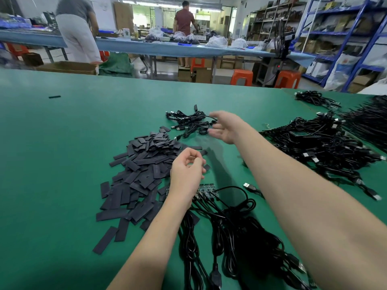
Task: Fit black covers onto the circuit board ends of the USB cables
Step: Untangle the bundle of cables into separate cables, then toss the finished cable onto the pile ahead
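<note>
A heap of flat black covers (144,164) lies on the green table (62,143), left of centre. My left hand (186,172) hovers at the heap's right edge, fingers loosely curled, and nothing shows in its grip. Below it a row of small circuit boards (207,190) ends a bundle of black USB cables (230,231) running toward me. My right hand (227,127) is stretched forward, blurred, fingers spread and relaxed, right beside a small pile of coiled cables (189,122). Whether it touches that pile is unclear.
A large tangle of USB cables (320,147) covers the table's right side, with more bundles (316,98) farther back. One stray cover (54,97) lies far left. Beyond the table's far edge stand orange stools (241,77), benches, shelving and two people.
</note>
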A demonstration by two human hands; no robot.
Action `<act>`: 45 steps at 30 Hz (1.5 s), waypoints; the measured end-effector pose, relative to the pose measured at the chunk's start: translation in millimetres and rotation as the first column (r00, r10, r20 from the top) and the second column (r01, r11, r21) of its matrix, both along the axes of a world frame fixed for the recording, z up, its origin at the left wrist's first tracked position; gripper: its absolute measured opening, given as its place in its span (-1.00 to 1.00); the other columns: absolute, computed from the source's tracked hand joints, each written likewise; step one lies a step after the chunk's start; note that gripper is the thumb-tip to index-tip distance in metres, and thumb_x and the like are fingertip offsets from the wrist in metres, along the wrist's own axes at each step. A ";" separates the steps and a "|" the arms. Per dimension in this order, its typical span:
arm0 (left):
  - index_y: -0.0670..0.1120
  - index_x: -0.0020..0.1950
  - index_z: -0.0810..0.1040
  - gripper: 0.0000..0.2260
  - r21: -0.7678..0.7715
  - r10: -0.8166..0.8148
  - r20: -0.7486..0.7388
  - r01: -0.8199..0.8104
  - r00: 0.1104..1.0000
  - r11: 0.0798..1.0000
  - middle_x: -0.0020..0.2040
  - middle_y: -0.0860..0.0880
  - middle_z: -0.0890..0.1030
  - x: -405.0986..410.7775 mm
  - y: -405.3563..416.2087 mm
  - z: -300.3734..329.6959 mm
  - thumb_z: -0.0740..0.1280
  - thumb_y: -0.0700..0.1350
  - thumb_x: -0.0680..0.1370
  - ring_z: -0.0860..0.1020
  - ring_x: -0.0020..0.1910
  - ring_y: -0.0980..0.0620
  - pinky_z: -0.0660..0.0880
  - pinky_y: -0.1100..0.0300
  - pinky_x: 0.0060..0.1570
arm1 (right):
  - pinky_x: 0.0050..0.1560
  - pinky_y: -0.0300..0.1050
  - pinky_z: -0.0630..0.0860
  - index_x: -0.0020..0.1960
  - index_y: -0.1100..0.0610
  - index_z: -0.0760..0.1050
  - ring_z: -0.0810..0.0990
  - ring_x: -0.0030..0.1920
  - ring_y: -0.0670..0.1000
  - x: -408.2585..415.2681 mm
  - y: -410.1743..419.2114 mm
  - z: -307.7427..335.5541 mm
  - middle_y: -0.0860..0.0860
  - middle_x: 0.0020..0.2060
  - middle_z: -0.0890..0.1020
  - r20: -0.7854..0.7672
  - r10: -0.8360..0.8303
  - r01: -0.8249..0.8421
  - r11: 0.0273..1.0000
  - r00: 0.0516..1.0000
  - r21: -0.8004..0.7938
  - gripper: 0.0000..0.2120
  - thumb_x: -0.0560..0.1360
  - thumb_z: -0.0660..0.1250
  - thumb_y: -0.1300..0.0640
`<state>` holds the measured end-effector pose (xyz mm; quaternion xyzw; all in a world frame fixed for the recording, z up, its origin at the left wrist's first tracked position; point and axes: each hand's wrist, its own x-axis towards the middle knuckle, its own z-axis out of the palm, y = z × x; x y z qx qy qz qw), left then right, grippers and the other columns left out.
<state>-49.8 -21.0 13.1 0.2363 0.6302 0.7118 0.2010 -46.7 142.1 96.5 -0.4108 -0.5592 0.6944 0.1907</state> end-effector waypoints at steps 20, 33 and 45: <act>-0.10 -0.05 0.49 -0.86 0.043 -0.015 0.034 0.014 0.999 0.999 -0.16 -0.05 0.61 0.0 -0.1 6.2 0.20 -0.27 0.65 0.50 -0.39 0.12 0.45 0.28 -0.42 | -0.32 -0.29 0.54 -0.09 0.02 0.68 0.62 -0.36 -0.08 94.1 -71.2 -31.0 -0.06 -0.33 0.65 0.647 0.305 -0.651 0.647 0.699 0.398 -0.93 0.46 0.48 0.16; -0.06 -0.46 0.41 -0.41 -0.352 -0.010 -0.680 -0.315 0.733 0.881 -0.55 0.01 0.43 2.2 -9.7 4.8 0.12 0.26 0.66 0.47 -0.43 -0.02 0.32 0.12 -0.41 | -0.24 -0.25 0.58 -0.09 0.15 0.61 0.60 -0.36 -0.11 113.3 -65.3 -40.6 -0.01 -0.32 0.66 -0.069 0.428 -0.421 0.902 0.901 0.098 -0.89 0.43 0.52 0.26; -0.11 -0.49 0.27 -0.38 -0.322 0.031 -0.638 -0.303 0.769 0.897 -0.59 0.01 0.30 6.8 -7.7 8.4 0.18 0.26 0.63 0.31 -0.53 0.01 0.23 0.15 -0.46 | -0.28 -0.31 0.56 -0.16 0.14 0.66 0.59 -0.35 -0.13 116.8 -65.4 -42.0 0.01 -0.32 0.65 -0.045 0.484 -0.480 0.874 0.874 0.076 -0.89 0.35 0.56 0.22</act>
